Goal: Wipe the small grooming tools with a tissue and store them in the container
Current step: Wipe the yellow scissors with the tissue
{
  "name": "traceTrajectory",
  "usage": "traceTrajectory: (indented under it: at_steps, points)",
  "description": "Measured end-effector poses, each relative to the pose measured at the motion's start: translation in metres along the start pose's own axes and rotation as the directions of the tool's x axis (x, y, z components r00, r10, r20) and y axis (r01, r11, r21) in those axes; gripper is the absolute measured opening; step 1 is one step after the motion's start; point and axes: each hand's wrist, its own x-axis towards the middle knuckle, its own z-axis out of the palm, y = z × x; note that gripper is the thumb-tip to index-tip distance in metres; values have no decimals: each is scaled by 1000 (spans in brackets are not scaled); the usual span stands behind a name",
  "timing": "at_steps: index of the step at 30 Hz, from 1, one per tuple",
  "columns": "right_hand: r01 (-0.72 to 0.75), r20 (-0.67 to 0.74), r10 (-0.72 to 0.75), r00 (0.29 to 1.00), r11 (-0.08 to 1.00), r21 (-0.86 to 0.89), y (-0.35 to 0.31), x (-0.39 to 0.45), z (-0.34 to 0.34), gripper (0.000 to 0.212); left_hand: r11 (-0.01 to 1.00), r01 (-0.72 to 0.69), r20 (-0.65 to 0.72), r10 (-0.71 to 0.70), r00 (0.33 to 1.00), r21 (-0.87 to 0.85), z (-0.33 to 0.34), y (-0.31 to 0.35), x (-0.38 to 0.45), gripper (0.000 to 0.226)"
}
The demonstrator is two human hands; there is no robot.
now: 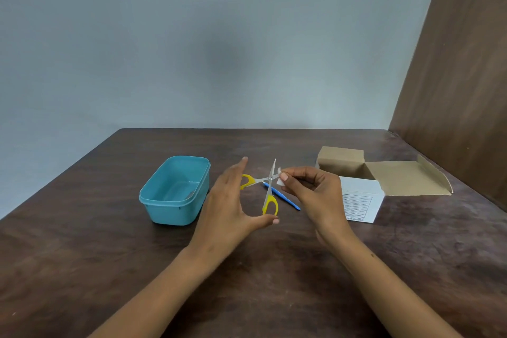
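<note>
One pair of yellow-handled scissors (269, 189) is held above the brown table (82, 255), blades spread apart, one tip pointing up and away. The left hand (233, 200) holds them by the handles: its thumb touches the lower yellow loop and its fingers reach up behind the other loop, partly hiding it. The right hand (310, 186) pinches one small white piece of tissue (279, 177) between thumb and forefinger, pressed against one blade just beside the pivot. One thin blue tool (285, 199) lies flat on the table beneath the scissors, between the two hands; its far end is crossed by the scissors in this view. One teal container (175, 189), open and without a lid, stands on the table to the left of the left hand; something small and grey shows at its inner right wall, too unclear to name. To the right, partly behind the right hand, sits one white cardboard box (362, 200) with its brown flaps folded open.
</note>
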Motion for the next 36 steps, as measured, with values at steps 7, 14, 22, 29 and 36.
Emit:
traceTrajectory:
  at_steps: [7,14,22,29,36]
  points:
    - [-13,-7,13,1000,999,48,3,-1,2,11,988,-92,-12,94,996,121,1,1,1,81]
    - [-8,4,8,1000,1000,23,2,-1,2,7,992,-76,-27,80,996,104,-4,2,2,59]
    - [124,-24,-130,991,976,-179,5,-2,3,13,997,-47,10,46,999,64,-12,9,2,64]
    - [169,16,-170,985,954,-247,6,-4,4,10,994,-74,19,72,997,76,-14,8,1,59]
    - [-14,29,13,999,1000,22,8,-1,3,3,966,133,117,-110,987,-221,-11,-3,8,16]
